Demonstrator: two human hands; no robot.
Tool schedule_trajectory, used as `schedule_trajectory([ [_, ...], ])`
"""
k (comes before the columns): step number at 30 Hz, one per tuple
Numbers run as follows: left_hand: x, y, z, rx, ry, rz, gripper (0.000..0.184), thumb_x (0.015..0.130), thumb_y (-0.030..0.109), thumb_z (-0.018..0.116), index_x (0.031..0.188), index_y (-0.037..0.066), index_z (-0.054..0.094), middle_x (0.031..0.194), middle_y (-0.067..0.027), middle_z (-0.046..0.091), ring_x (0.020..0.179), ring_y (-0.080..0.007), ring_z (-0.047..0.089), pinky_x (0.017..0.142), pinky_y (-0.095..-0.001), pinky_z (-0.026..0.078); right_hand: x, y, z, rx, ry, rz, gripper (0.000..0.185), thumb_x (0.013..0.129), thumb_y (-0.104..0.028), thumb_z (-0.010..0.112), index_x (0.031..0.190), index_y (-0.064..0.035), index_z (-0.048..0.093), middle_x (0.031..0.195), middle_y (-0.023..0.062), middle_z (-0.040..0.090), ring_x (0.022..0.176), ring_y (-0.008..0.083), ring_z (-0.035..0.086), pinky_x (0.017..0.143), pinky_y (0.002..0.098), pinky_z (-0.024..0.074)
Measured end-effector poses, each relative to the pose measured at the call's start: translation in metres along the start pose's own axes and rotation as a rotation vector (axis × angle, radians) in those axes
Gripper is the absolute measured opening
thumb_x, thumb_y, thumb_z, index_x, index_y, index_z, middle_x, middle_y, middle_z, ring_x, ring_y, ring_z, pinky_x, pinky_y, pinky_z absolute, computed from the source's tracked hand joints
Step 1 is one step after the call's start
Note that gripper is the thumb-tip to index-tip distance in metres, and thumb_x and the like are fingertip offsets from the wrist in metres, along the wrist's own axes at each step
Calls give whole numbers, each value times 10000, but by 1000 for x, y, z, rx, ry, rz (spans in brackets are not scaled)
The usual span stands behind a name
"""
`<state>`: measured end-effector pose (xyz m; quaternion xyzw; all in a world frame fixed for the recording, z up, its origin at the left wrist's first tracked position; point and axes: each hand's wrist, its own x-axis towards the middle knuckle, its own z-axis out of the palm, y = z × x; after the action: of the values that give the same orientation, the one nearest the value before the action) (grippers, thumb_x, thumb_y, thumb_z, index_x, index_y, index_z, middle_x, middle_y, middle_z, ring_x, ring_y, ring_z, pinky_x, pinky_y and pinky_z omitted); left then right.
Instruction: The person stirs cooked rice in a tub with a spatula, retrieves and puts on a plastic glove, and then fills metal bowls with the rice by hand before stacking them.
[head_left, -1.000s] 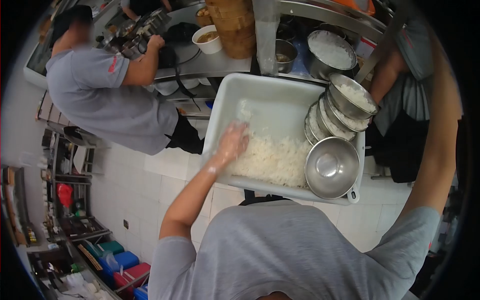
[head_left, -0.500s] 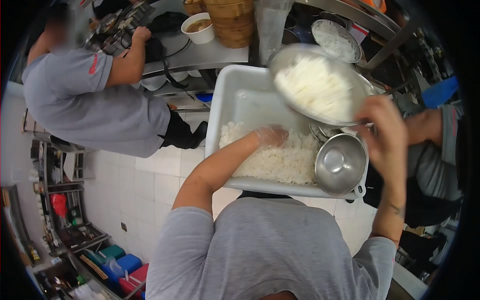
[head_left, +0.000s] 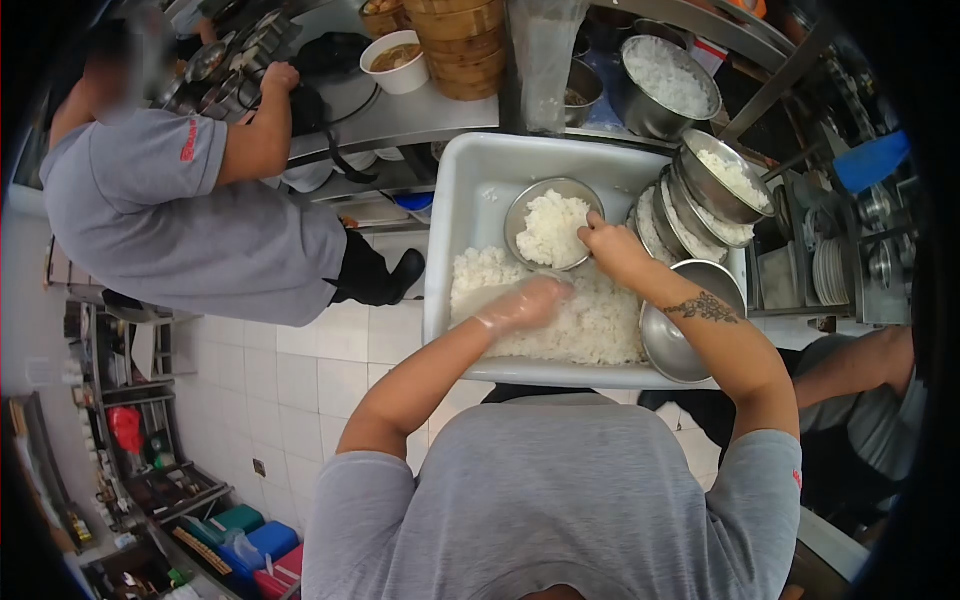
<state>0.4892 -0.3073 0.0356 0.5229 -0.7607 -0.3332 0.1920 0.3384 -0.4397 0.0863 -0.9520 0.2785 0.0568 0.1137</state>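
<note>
My right hand pinches the rim of a small metal bowl that holds a mound of white rice. The bowl is in the back middle of a white plastic tub. My left hand, in a clear plastic glove, is on the loose cooked rice in the tub's front part; its fingers are blurred. Under my right forearm lies an empty metal bowl, partly covered. Behind it, several rice-filled metal bowls lean stacked at the tub's right side.
A large metal pot of white contents stands behind the tub. Bamboo steamers and a white bowl of food are on the steel counter. A co-worker stands at left; another person's arm shows at right.
My right hand has come down and left, from holding a raised, blurred rice bowl at the right to holding one inside the tub. The stacked bowls now show. My left hand has shifted slightly nearer.
</note>
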Motion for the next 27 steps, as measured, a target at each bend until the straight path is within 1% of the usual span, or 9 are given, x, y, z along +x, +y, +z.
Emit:
schedule_trajectory([
  [2, -8, 3, -26, -72, -43, -37, 169, 764, 87, 633, 927, 57, 600, 856, -89, 625, 770, -215, 605, 662, -347, 486, 6, 5, 4, -44, -59, 57, 266, 711, 62, 589, 973, 11, 599, 1152, 232, 539, 851, 398, 648, 715, 435, 553],
  [5, -25, 18, -69, -1024, -71, -326, 211, 747, 85, 633, 951, 73, 583, 881, -43, 598, 726, -143, 572, 592, -277, 471, 11, 11, 9, -56, -175, 78, 284, 719, 61, 585, 1001, 39, 602, 1198, 264, 518, 897, 390, 644, 769, 425, 546],
  [8, -10, 7, -83, -1122, 58, -391, 209, 756, 105, 652, 953, 85, 585, 895, -1, 576, 712, -77, 539, 542, -225, 435, 5, 11, 1, -9, -245, 92, 293, 726, 57, 588, 1015, 11, 609, 1184, 224, 536, 911, 376, 637, 801, 425, 529],
  [12, 35, 3, -86, -576, 212, -221, 347, 821, 188, 651, 1139, 67, 581, 1007, -38, 637, 866, -155, 589, 658, -296, 481, -30, 5, -31, 366, 96, 38, 230, 751, 22, 630, 978, 10, 595, 1051, 167, 576, 869, 338, 632, 742, 396, 509],
  [13, 49, -21, -69, -305, 292, -50, 365, 845, 191, 619, 1179, 47, 579, 1112, -107, 635, 984, -242, 585, 768, -382, 487, -44, 4, -50, 460, 117, 51, 230, 759, 10, 631, 986, 1, 597, 1054, 163, 587, 859, 338, 633, 736, 398, 504],
  [16, 56, -12, -83, -42, 407, -87, 366, 853, 219, 616, 1170, 39, 593, 1153, -171, 613, 1037, -313, 576, 862, -406, 463, -96, 6, -94, 485, 295, 193, 214, 778, -28, 647, 985, 4, 605, 952, 164, 618, 822, 320, 633, 722, 388, 491],
  [19, 35, -21, -106, 210, 77, -321, 446, 855, 340, 622, 1180, 35, 593, 1171, -194, 597, 1074, -345, 558, 917, -385, 443, -155, 33, -91, 334, 546, 397, 222, 764, -36, 671, 978, -9, 618, 890, 151, 620, 765, 302, 616, 689, 372, 486],
  [22, 18, 7, -119, 270, -529, -637, 579, 846, 479, 604, 1213, 32, 573, 1161, -210, 596, 1072, -364, 558, 952, -389, 428, -194, 59, -70, 382, 558, 572, 238, 760, -26, 674, 992, -24, 618, 828, 120, 596, 694, 236, 573, 639, 333, 465],
  [27, -13, 2, -73, 129, -401, -369, 779, 795, 597, 608, 1300, 19, 481, 1269, -240, 518, 1184, -367, 492, 1008, -409, 385, -192, 51, -48, 583, 622, 695, 137, 770, -14, 649, 885, -22, 576, 674, 49, 485, 602, 146, 456, 582, 286, 411],
])
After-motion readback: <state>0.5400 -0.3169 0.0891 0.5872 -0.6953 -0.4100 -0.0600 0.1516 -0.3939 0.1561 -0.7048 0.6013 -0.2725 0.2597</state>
